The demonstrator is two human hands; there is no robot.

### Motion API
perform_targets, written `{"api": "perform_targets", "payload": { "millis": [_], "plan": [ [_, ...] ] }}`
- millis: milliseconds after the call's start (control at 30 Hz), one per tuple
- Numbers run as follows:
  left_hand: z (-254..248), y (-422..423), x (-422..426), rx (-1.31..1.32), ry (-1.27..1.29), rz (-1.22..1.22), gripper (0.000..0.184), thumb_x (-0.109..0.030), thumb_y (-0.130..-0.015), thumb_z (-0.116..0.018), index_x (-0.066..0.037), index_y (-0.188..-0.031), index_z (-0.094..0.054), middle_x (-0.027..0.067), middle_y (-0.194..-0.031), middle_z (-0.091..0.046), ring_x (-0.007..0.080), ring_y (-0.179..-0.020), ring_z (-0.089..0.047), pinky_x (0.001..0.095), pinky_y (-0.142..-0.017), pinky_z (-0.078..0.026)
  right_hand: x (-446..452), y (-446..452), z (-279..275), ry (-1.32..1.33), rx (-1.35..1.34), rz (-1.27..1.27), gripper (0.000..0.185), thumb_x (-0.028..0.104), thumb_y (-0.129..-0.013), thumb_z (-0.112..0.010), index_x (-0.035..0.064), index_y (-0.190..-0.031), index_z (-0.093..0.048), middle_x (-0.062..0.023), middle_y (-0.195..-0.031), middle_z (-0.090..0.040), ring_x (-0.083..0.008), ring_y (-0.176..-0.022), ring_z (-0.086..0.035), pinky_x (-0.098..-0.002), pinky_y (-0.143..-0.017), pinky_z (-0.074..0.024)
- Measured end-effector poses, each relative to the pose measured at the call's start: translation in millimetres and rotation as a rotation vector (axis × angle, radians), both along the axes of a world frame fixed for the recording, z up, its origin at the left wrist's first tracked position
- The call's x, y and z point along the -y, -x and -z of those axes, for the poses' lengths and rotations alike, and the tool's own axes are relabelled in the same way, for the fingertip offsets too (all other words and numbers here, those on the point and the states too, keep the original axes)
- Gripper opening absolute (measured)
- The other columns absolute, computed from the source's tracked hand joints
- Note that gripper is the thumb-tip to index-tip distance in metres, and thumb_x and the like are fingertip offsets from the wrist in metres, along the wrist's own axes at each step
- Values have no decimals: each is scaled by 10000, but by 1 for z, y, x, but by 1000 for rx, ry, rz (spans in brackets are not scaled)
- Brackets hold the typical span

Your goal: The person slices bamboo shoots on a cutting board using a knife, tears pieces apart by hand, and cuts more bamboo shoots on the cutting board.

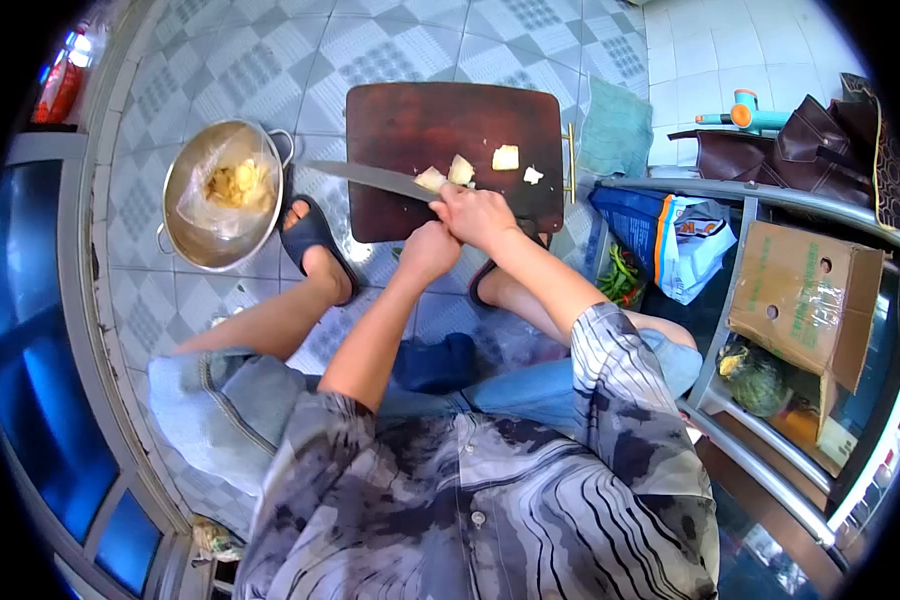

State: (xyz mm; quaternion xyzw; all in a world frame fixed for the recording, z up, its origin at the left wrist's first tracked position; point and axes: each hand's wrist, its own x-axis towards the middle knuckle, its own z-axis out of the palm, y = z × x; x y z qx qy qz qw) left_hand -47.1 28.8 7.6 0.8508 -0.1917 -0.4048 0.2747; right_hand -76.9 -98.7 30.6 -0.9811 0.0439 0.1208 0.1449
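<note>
A long-bladed knife (370,177) lies across the lower half of the dark red-brown cutting board (410,115), its tip pointing left beyond the board's edge. My right hand (478,215) is closed around the handle end, which its fingers hide. Just below and against it is my left hand (430,250), curled closed; whatever it holds is hidden. Pale yellowish chunks of food (460,169) lie by the blade and my right fingers. Farther right on the board are a larger pale chunk (505,157) and a small scrap (533,175).
Left of the board, a metal pot (177,180) contains a clear plastic bag of pale pieces (238,186). To the right are green and red peppers (622,276), a blue-and-white bag (692,245), a cardboard box (795,290) and a green squash (755,382). A teal cloth (613,125) lies on the tiles.
</note>
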Motion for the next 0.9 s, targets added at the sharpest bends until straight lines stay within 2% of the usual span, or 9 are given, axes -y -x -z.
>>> {"api": "perform_targets", "payload": {
  "millis": [167,233,267,300,400,567,600,767,900],
  "plan": [
    [11,-30,-20,28,-49,-82,356,-292,-803,-496,18,-861,-660,270,-882,-616,403,-900,-599,467,-808,-470,8,7,-8,22,5,7,300,356,-896,-451,62,-868,-508,-153,-779,-647,-331,-706,-643,-437,-602,-517],
    [20,-36,-28,-99,41,-157,360,-274,-795,-492,37,-880,-652,280,-846,-616,393,-823,-624,446,-736,-490,19,19,-11,5,-2,34,321,372,-908,-424,63,-879,-510,-178,-782,-646,-355,-724,-637,-468,-630,-508],
    [25,-37,-30,-223,90,-248,332,-247,-796,-480,40,-859,-635,230,-702,-624,331,-616,-632,414,-575,-490,24,21,-16,0,-77,104,336,387,-913,-409,68,-881,-508,-186,-780,-644,-368,-730,-633,-487,-645,-497],
    [21,-42,-31,-219,94,-241,332,-247,-796,-480,40,-859,-635,230,-702,-624,331,-616,-632,414,-575,-490,28,21,-24,-6,-149,169,351,403,-918,-395,72,-883,-506,-193,-779,-643,-382,-735,-628,-507,-660,-487],
    [-7,-56,-33,-373,228,-512,254,-215,-818,-447,7,-821,-571,67,-531,-516,158,-417,-495,321,-365,-373,37,26,-49,-110,-129,344,379,409,-933,-357,69,-893,-521,-222,-774,-627,-429,-773,-599,-537,-698,-455],
    [-17,-72,-25,-248,242,-579,283,-239,-858,-446,16,-881,-565,85,-588,-567,150,-437,-526,292,-384,-437,59,43,-88,-353,79,549,418,395,-952,-320,44,-914,-544,-245,-813,-606,-454,-848,-556,-505,-721,-439],
    [-17,-72,-23,-253,261,-617,280,-236,-860,-452,18,-896,-566,87,-605,-579,146,-445,-532,288,-394,-452,63,46,-101,-428,9,613,434,399,-956,-323,24,-906,-537,-250,-800,-594,-461,-827,-547,-493,-695,-426],
    [-2,-44,-5,-408,262,-514,250,-235,-861,-489,-7,-879,-588,95,-637,-607,134,-431,-511,274,-380,-423,62,67,-110,-316,64,530,449,410,-952,-322,18,-868,-524,-271,-789,-584,-462,-810,-552,-509,-669,-427],
    [18,-32,1,-337,264,-532,269,-244,-844,-518,9,-818,-604,102,-600,-598,148,-382,-475,288,-361,-381,30,67,-70,-242,-135,405,420,385,-943,-325,23,-893,-532,-261,-808,-619,-468,-786,-586,-543,-706,-458]
  ]
}}
